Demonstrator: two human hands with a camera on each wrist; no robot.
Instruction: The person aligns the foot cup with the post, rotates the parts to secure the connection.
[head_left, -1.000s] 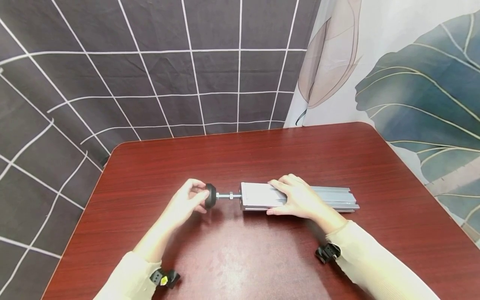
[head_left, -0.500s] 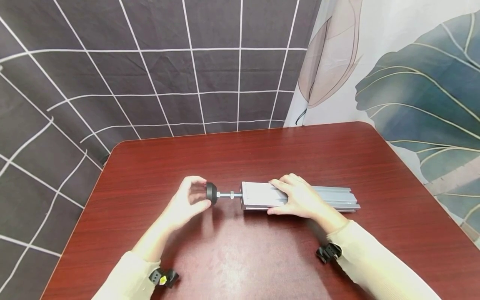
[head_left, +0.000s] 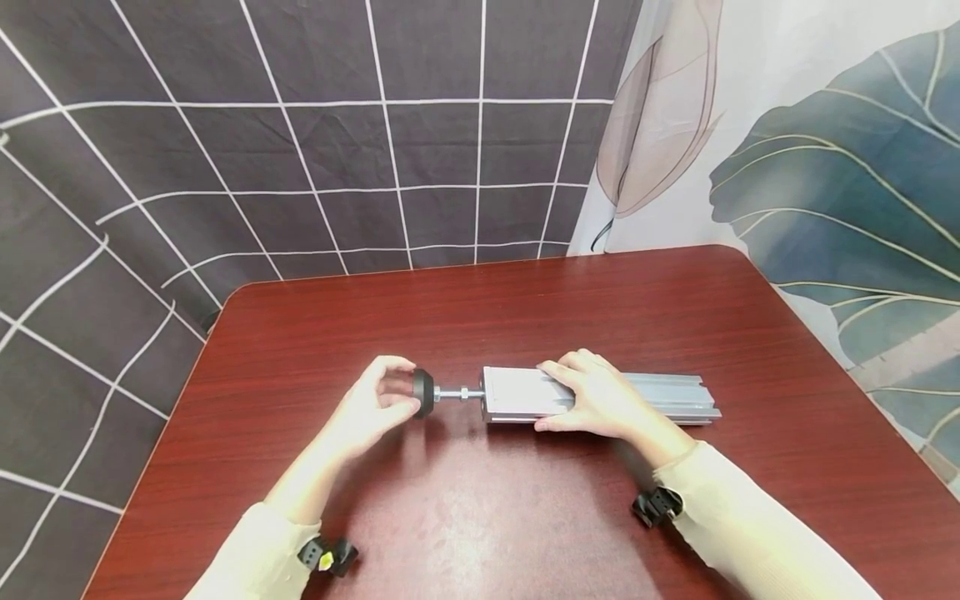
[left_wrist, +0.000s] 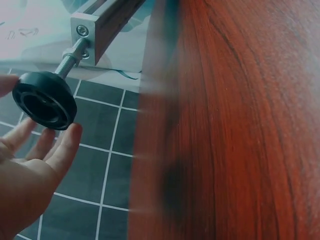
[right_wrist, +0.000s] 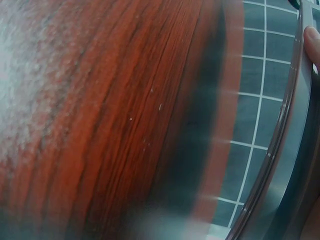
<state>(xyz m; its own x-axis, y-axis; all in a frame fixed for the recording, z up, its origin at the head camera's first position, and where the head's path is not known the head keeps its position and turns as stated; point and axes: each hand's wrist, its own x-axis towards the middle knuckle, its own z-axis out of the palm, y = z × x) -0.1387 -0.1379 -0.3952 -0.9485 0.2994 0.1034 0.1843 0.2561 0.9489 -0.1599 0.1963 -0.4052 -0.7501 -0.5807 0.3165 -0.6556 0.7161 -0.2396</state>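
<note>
Pinching left hand (head_left: 365, 408): black foot (head_left: 423, 393), spread wider than a second ago, hold shifted.
Right hand (head_left: 600, 400): gripping metal bar (head_left: 519, 390), unmoved; far side hard to make out.

One left hand (head_left: 367, 417) and one right hand (head_left: 600, 402) made two, with two pale sleeves (head_left: 251, 554) in the lower corners and two black wrist devices (head_left: 657, 506). At the middle were one metal profile (head_left: 517, 393), one threaded rod (head_left: 452, 393), two nuts (head_left: 464, 393) and one black foot (head_left: 423, 393). One table (head_left: 480, 317) showed, plus two cloths: one gridded cloth (head_left: 322, 150) upper left, one leaf-printed cloth (head_left: 825, 167) upper right.
</note>
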